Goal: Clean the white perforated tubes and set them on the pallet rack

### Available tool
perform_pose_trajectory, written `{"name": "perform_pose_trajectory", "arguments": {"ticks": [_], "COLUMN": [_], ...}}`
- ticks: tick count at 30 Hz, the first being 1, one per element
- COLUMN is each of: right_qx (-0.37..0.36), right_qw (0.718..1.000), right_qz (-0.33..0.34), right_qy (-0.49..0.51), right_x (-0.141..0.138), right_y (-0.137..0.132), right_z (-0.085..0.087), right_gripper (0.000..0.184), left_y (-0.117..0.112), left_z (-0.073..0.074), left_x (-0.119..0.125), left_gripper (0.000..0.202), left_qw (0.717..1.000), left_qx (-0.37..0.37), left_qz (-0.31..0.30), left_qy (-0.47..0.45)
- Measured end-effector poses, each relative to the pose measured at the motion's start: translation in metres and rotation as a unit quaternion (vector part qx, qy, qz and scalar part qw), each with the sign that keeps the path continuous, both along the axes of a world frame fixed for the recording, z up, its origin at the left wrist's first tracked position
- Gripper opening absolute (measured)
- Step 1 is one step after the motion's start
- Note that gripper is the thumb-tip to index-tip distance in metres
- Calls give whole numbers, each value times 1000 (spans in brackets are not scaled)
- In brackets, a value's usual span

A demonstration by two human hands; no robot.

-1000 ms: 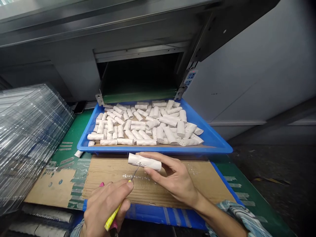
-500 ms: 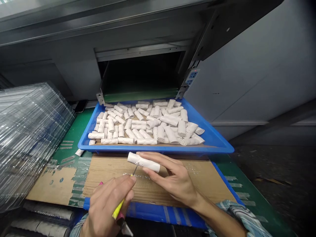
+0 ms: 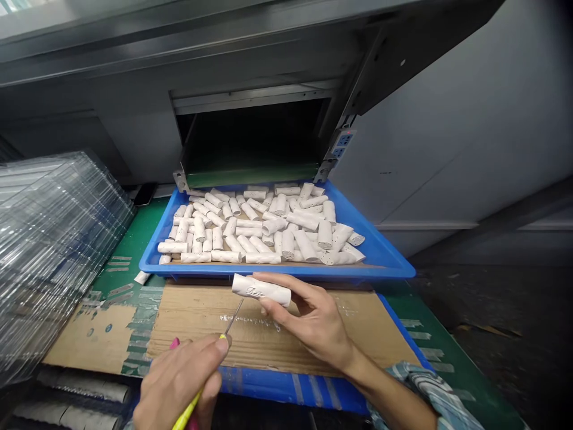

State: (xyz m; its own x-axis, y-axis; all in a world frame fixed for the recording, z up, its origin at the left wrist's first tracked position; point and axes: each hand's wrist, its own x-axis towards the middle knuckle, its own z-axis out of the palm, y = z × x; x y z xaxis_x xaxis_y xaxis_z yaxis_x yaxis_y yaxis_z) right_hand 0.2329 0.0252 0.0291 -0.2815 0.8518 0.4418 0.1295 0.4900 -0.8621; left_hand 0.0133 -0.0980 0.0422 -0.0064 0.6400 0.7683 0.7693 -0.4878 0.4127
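My right hand (image 3: 308,319) pinches a white cylinder (image 3: 250,289) from its right end, thumb below and fingers on top. Dark script-like marks run along its near side. My left hand (image 3: 183,376) is closed around a yellow-handled tool (image 3: 190,411) with a thin metal shaft (image 3: 235,316). The shaft's tip points up at the cylinder, just under it and apart from it. A pink object (image 3: 174,343) is also in my left hand, mostly covered by the fingers.
A blue tray (image 3: 286,272) full of similar white cylinders stands behind my hands, before a conveyor opening (image 3: 255,143). Cardboard (image 3: 201,334) lies beneath my hands. Stacked clear plastic trays (image 3: 58,239) stand left, near a loose cylinder (image 3: 142,278) and a phone (image 3: 145,194). A power strip (image 3: 342,143) hangs right.
My left hand has drawn down and left, taking the tool tip away from the cylinder. The cylinder has turned slightly in my right hand, with more of its marks showing.
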Motion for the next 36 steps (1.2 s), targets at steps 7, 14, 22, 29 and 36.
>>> {"name": "perform_pose_trajectory", "arguments": {"ticks": [7, 14, 22, 29, 36], "right_qx": [-27, 9, 16, 24, 51], "right_qw": [999, 1000, 999, 999, 998], "right_qz": [33, 26, 36, 34, 39], "right_qy": [28, 13, 14, 5, 8], "right_x": [-1, 0, -1, 0, -1], "right_y": [-5, -5, -4, -2, -3], "right_z": [1, 4, 4, 4, 4], "right_gripper": [30, 31, 34, 32, 37], "left_y": [15, 19, 21, 18, 27], "left_z": [-3, -1, -2, 0, 7], "left_x": [12, 3, 5, 9, -6], "left_gripper": [22, 22, 23, 23, 22], "left_qw": [999, 996, 996, 997, 992], "left_qx": [33, 26, 18, 13, 8], "left_qz": [-35, -64, -72, -60, -109], "left_qy": [-1, 59, 54, 45, 63]}}
